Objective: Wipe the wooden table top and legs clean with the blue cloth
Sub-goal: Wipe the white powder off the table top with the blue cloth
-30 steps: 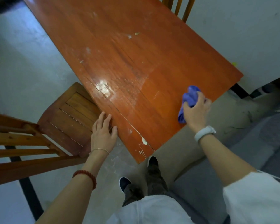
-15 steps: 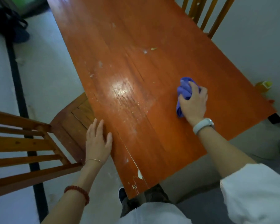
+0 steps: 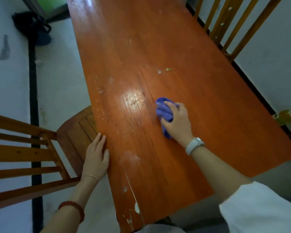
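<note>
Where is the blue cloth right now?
The blue cloth is bunched under the right hand on the table, just right of the shiny patch.

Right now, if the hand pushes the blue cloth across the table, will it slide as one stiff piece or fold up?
Probably it folds: the blue cloth is already bunched into soft creases under the right hand. It looks light and limp. It should glide easily, since the table top looks glossy.

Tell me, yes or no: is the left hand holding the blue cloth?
No, the right hand grips the blue cloth; the left hand rests flat on the table edge.
</note>
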`<state>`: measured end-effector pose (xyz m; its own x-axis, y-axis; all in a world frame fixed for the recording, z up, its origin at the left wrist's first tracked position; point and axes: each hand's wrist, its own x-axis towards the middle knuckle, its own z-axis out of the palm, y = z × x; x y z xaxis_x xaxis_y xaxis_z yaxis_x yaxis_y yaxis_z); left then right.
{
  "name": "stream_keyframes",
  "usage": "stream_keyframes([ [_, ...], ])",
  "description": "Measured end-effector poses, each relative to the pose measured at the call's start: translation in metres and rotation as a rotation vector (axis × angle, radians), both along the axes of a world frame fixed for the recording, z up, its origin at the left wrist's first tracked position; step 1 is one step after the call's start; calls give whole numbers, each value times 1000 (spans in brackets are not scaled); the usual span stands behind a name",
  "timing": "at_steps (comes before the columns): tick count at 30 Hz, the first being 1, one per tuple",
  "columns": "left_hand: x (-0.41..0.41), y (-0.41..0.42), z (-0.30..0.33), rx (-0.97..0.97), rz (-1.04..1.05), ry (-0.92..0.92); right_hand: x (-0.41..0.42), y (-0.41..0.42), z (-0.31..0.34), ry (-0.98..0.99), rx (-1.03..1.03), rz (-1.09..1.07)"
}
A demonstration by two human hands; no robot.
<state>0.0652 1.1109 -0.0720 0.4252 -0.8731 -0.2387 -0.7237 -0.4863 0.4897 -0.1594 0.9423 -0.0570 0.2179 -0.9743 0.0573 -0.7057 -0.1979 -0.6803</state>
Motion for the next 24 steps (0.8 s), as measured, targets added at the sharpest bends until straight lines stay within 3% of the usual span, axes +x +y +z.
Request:
stream_keyframes([
  [2,3,2,0,2,-32,-39,0,-21,2,134,55,-234],
  [3,5,3,0,3,-50,-61,6,-18,3,187,42,-234],
  [4,7,4,-1,4,-67,-78,15,-7,1,224,-5,-146],
  [6,11,6,-3,7,-77,-74,35,36,-1,144,-41,233],
  [9,18,8,-4,-41,-113,-47,48,91,10,-37,296,791],
  [11,21,8,-4,-49,-118,-25,48,81,15,-125,253,723],
  [13,22,8,-5,-28,-103,16,49,54,15,-147,102,387],
  [15,21,10,-5,-28,-106,41,51,38,11,11,29,87],
  [16,21,10,-5,-36,-111,50,53,40,9,104,22,38],
  [18,23,11,-5,-38,-124,55,55,66,1,166,-6,156],
  [20,26,12,-6,-34,-146,54,54,112,-3,114,27,439],
  [22,29,13,-5,-15,-175,62,52,160,2,75,170,702],
  [24,32,14,-4,-1,-218,47,50,189,10,24,304,757],
])
